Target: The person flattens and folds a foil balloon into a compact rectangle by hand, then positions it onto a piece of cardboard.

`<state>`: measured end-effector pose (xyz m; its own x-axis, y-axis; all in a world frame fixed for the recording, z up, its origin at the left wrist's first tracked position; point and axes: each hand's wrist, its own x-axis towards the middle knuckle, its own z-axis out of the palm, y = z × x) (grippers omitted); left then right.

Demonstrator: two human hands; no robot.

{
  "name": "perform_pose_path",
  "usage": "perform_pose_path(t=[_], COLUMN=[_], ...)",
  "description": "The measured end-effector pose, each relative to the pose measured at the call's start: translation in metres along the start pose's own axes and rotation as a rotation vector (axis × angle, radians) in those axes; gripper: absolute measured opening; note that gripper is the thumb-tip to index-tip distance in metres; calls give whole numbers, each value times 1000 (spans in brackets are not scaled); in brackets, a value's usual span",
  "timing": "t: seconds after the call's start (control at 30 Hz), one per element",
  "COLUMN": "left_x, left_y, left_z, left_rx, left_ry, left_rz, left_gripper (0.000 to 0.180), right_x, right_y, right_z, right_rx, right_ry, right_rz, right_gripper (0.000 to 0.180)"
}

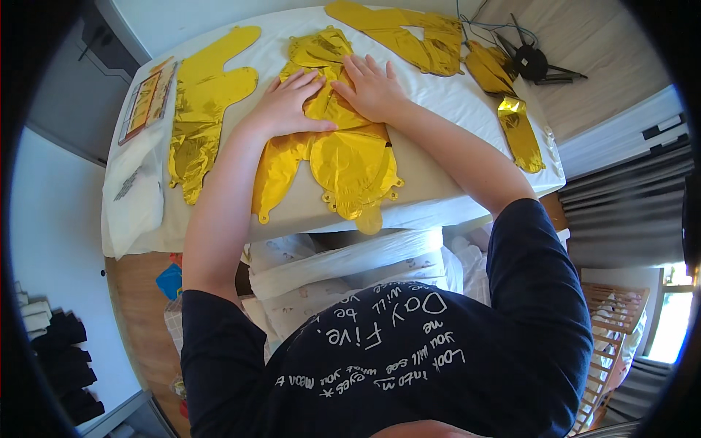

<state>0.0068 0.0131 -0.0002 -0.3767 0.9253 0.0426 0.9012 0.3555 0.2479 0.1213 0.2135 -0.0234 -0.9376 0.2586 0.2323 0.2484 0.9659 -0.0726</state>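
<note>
A flat, uninflated gold foil balloon (354, 168) lies across the middle of the white-covered table (431, 179). It has rounded lobes and small tabs along its edge. My left hand (292, 107) rests palm down on its upper left part, fingers spread and thumb pointing right. Beside it, my right hand (372, 89) lies flat on the upper right part, fingers stretched away from me. Neither hand grips anything; both touch the foil. The foil under my palms is hidden and looks creased around them.
Another flat gold foil balloon (198, 95) lies at the left, one (409, 35) at the back, and a narrower gold foil piece (520, 135) at the right. A clear plastic bag (135, 186) and a flat printed package (148, 102) sit at the left edge. A black router (531, 63) with cables stands back right.
</note>
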Motion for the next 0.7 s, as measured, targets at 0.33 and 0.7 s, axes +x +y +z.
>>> perform_pose_path(t=[0.33, 0.7], left_x=[-1, 1], left_y=[3, 2], left_z=[-3, 0], left_rx=[5, 56], left_ry=[-32, -45], left_rz=[-19, -3], left_gripper=[121, 125], right_x=[0, 5], right_y=[-4, 14], right_z=[-4, -17], right_rx=[-30, 374], right_ry=[-53, -81], right_rz=[-3, 1], right_gripper=[86, 81])
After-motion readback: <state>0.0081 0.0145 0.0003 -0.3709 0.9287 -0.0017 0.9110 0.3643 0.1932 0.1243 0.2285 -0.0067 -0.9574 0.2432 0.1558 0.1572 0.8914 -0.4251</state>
